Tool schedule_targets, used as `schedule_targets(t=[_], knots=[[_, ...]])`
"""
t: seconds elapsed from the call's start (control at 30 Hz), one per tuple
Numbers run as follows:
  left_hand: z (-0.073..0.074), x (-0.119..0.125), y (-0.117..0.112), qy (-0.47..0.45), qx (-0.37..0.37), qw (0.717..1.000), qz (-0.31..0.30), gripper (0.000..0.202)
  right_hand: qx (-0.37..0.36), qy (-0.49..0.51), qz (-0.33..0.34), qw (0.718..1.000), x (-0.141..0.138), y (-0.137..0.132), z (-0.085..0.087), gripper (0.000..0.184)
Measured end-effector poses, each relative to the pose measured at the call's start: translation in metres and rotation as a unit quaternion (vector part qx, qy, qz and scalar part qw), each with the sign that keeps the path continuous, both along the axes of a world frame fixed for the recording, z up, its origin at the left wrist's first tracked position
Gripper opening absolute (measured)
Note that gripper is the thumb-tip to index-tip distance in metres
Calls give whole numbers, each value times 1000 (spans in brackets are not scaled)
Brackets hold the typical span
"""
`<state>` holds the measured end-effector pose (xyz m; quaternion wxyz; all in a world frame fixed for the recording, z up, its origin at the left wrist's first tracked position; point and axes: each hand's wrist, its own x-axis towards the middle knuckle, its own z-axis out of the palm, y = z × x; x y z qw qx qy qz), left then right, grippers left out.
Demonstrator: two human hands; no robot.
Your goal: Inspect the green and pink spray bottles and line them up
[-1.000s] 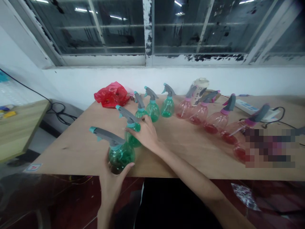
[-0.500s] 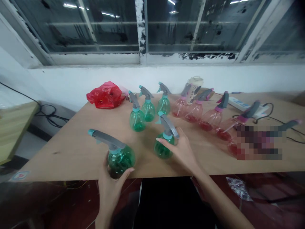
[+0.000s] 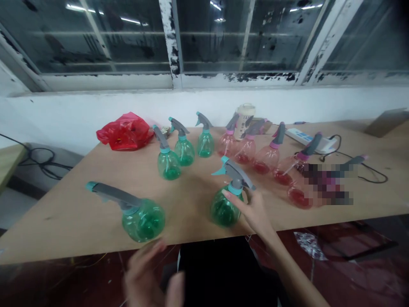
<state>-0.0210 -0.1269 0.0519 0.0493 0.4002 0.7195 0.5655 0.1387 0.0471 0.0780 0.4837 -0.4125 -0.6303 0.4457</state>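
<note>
My right hand point(image 3: 252, 209) is wrapped round a green spray bottle point(image 3: 225, 209) that has a grey and teal trigger head. The bottle leans slightly over the table. Below the table's front edge, my left hand point(image 3: 147, 273) is blurred, its fingers apart and nothing in them. Just beyond it stands another green spray bottle point(image 3: 143, 221), its nozzle pointing left. Farther back, three green spray bottles point(image 3: 169, 165) form a slanting row. To their right runs a line of several pink spray bottles point(image 3: 266, 160) with red liquid at the bottom; pixelation hides the nearest one in part.
A crumpled red plastic bag point(image 3: 126, 132) lies at the back left of the brown table point(image 3: 79, 204). Behind the pink bottles stands a white cup point(image 3: 245, 119). At the back right are a power strip point(image 3: 309, 140) with a black cable and a cardboard piece point(image 3: 388, 121).
My left hand has let go of the left green bottle and drawn back towards me. My right hand still holds its green bottle. The view has turned a little to the right.
</note>
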Motion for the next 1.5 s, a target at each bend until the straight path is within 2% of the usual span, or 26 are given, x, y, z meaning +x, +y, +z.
schedule_targets(t=[0.03,0.1,0.13,0.2,0.27,0.37,0.47,0.57,0.73,0.8,0.87,0.93,0.97,1.1,1.2,1.3,1.4,1.5], knots=[[-1,14,13,17,5,997,-77,61,-21,40,-13,999,0,-2,0,30],[-4,36,42,36,-42,979,-196,85,-70,114,-38,990,1,-5,-1,31],[-5,43,56,26,-63,972,-223,96,-95,147,-50,983,3,-6,-1,31],[-5,50,78,-5,-90,959,-270,100,-132,195,-71,969,8,-5,-4,32],[-6,50,92,-25,-95,953,-288,93,-148,221,-69,961,14,1,-9,33],[-7,45,98,-18,-81,951,-299,87,-142,248,-34,958,24,13,-14,35],[-10,46,95,-15,-89,936,-339,89,-131,300,-32,944,28,22,-11,34],[-11,51,92,-18,-101,927,-361,93,-136,370,-46,918,27,25,-3,29],[-9,50,88,-32,-109,917,-383,99,-158,413,4,897,29,28,0,27],[-8,43,88,-57,-112,906,-405,94,-164,412,26,896,30,30,-2,26],[-10,34,91,-104,-102,894,-424,80,-168,408,50,896,30,32,-3,24],[-16,24,98,-166,-70,890,-419,67,-175,404,75,895,29,31,-3,23],[-18,20,102,-194,-56,895,-397,65,-178,404,84,893,28,30,-3,23],[-25,10,122,-264,-40,933,-240,50,-169,401,88,896,24,25,0,17],[-25,9,128,-253,-35,951,-176,34,-157,374,103,908,23,22,3,18],[-28,10,127,-196,-67,959,-191,31,-154,380,94,907,22,20,5,16],[-34,9,125,-150,-111,957,-224,33,-148,430,62,888,21,18,6,17],[-38,8,125,-133,-124,954,-238,33,-167,461,82,868,23,17,7,22]])
